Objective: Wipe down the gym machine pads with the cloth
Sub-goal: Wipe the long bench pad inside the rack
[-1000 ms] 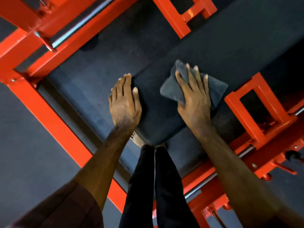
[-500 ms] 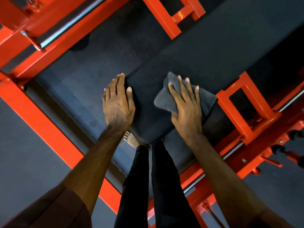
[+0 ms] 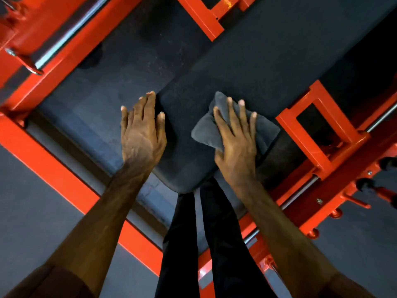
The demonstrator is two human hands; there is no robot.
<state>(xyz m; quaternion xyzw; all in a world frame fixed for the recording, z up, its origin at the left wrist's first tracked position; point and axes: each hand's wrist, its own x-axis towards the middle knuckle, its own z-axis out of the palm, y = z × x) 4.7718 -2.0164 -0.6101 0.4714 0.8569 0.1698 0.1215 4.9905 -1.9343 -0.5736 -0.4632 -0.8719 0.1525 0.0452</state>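
A long black bench pad runs diagonally from the lower middle to the upper right. A folded dark grey cloth lies on it near its rounded near end. My right hand presses flat on the cloth with fingers spread, and the thumb side pinches the cloth's near edge. My left hand lies flat against the pad's left edge, holding nothing.
The machine's red steel frame surrounds the bench, with a red bracket just right of the cloth. A chrome rod lies at the upper left and red pegs at the right. My legs in black trousers stand under the pad's end.
My right hand has drawn the cloth a little along the pad toward its near end. My left hand stays on the pad's left edge. The view has shifted slightly.
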